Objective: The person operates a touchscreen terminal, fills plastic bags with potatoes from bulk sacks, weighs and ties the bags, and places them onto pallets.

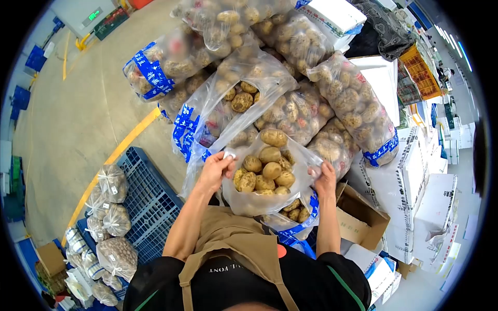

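Observation:
A clear plastic bag (244, 202) with its mouth wide apart is stretched between my hands, and several potatoes (272, 170) lie in it. My left hand (219, 167) pinches the bag's left edge. On the other side, my right hand (326, 177) grips the right edge. Just beyond is a large torn sack (270, 78) with blue print, and potatoes (242, 102) show through its opening. Below my right hand, another blue-taped bag (295, 212) with potatoes sits partly hidden under the bag I hold.
Full potato sacks (350, 101) are piled ahead. An open cardboard box (360, 220) and white cartons (397, 192) stand at the right. To the left, a blue pallet (148, 199) lies beside small filled bags (116, 254) and a yellow floor line (124, 145).

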Demonstrator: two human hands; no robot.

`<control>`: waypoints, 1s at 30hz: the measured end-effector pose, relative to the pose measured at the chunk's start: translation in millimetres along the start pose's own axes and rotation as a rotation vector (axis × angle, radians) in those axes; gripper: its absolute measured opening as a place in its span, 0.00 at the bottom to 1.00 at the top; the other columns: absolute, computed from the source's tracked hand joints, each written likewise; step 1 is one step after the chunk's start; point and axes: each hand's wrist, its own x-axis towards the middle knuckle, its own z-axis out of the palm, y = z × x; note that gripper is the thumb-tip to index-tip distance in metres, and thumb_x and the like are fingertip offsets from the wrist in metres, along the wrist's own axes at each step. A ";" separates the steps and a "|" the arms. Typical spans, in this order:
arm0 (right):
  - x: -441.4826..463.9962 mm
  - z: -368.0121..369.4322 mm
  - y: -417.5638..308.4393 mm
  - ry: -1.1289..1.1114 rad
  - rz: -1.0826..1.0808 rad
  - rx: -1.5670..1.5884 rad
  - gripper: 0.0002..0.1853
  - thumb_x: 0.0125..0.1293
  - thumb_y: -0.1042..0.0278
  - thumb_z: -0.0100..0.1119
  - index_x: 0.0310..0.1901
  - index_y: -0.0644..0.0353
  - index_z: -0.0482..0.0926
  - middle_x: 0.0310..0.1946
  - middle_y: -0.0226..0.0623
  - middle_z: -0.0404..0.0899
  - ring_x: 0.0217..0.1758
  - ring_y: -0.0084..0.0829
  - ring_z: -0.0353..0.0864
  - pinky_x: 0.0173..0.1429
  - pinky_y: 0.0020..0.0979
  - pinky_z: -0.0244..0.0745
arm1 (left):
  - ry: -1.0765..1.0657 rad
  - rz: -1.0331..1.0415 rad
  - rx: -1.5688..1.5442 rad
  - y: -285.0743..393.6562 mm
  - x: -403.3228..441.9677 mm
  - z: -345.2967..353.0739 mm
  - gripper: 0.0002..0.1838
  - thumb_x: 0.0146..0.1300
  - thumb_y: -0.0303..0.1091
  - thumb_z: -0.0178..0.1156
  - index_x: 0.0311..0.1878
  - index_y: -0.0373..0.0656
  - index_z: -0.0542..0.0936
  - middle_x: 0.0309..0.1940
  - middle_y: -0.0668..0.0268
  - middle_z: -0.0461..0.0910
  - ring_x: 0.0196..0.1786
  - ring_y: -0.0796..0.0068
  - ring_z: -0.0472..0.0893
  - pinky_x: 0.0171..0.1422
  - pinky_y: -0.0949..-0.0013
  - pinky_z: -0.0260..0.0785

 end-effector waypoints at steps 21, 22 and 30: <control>73.8 152.5 -43.7 0.035 -0.848 -1.837 0.18 0.52 0.76 0.56 0.47 0.66 0.73 0.41 0.49 0.73 0.45 0.47 0.73 0.48 0.41 0.68 | -0.118 -0.400 -0.411 47.1 -81.6 -5.8 0.10 0.69 0.33 0.48 0.47 0.38 0.71 0.22 0.69 0.69 0.15 0.88 0.57 0.21 0.80 0.48; 87.0 185.1 -22.6 -0.103 -0.894 -1.672 0.14 0.56 0.77 0.57 0.45 0.67 0.74 0.41 0.48 0.74 0.45 0.48 0.73 0.51 0.39 0.68 | -0.157 -0.413 -0.441 47.3 -78.7 -9.1 0.07 0.69 0.34 0.49 0.43 0.41 0.70 0.23 0.67 0.69 0.15 0.88 0.56 0.21 0.80 0.48; 276.1 219.8 236.4 -0.554 -0.574 -2.139 0.37 0.39 0.57 0.72 0.51 0.64 0.67 0.48 0.53 0.67 0.54 0.54 0.66 0.55 0.47 0.65 | -0.282 -0.364 -0.716 47.1 -58.9 -38.1 0.13 0.70 0.38 0.46 0.49 0.40 0.70 0.24 0.66 0.69 0.18 0.85 0.59 0.23 0.80 0.52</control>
